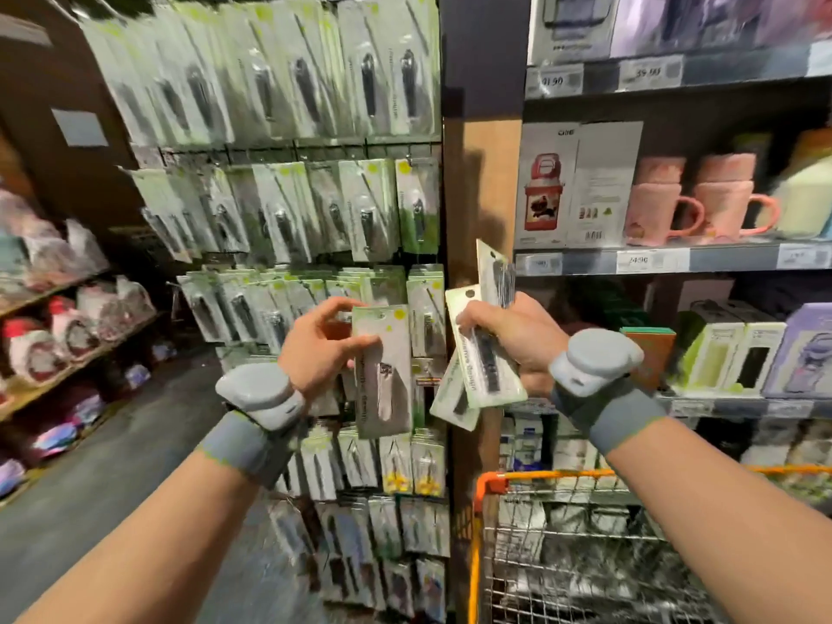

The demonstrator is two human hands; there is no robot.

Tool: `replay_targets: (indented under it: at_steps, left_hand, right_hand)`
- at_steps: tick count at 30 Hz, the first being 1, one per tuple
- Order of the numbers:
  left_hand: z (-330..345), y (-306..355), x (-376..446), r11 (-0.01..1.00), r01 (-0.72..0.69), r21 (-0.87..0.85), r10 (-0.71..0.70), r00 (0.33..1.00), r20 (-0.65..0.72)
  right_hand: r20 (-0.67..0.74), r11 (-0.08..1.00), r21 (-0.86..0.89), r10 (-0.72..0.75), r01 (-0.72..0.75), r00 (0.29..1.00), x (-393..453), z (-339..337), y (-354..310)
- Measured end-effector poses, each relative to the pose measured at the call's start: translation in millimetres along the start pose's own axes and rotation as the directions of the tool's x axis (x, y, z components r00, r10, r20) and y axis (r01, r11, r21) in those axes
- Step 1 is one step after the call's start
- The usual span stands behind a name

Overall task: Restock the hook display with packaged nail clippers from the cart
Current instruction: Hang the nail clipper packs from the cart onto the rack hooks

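Held a single packaged nail clipper (383, 369) upright in the left hand (322, 342), thumb and fingers pinched on its left edge, long axis vertical, hang hole at the top. Gripped a fanned bundle of more packs (484, 349) in the right hand (517, 342), fingers curled round them, just right of the single pack and apart from it. Stood right in front of the hook display (315, 204), the single pack overlapping the third row down, near the display's right edge. Left hand plainly nearer the hooks; right hand nearer the orange cart (585, 533) at the lower right. Judged next: up and forward, hole lined with a hook tip. Hooks themselves too blurred to pick the target.
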State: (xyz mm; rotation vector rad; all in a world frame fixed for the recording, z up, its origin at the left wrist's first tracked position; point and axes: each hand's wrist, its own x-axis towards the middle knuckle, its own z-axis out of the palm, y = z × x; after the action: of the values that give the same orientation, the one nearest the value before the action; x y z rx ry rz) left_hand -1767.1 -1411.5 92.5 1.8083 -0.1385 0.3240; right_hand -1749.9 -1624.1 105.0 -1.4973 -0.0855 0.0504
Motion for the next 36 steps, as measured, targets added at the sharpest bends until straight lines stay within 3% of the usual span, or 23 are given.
replay_targets:
  at_steps: [9,18,28,36]
  left_hand:
    - [-93,-15,11,0.997,-0.064,0.04,0.068,0.992,-0.102]
    - [-181,-81,52,0.994,0.052,0.095,-0.055,0.998,0.026]
    - [-165,-150,67,0.965,0.191,0.181,-0.204,0.978,0.053]
    - [-139,-170,87,0.961,0.169,0.221,-0.179,0.984,0.025]
  right_hand:
    - [0.044,0.994,-0.018,-0.109,0.11,0.993,3,83,3]
    - [-0.13,0.996,-0.008,-0.093,0.092,0.987,15,175,29]
    - [-0.262,1.0,-0.017,-0.016,0.012,0.965,39,197,69]
    - [-0.258,0.997,-0.054,-0.062,0.05,0.964,59,205,80]
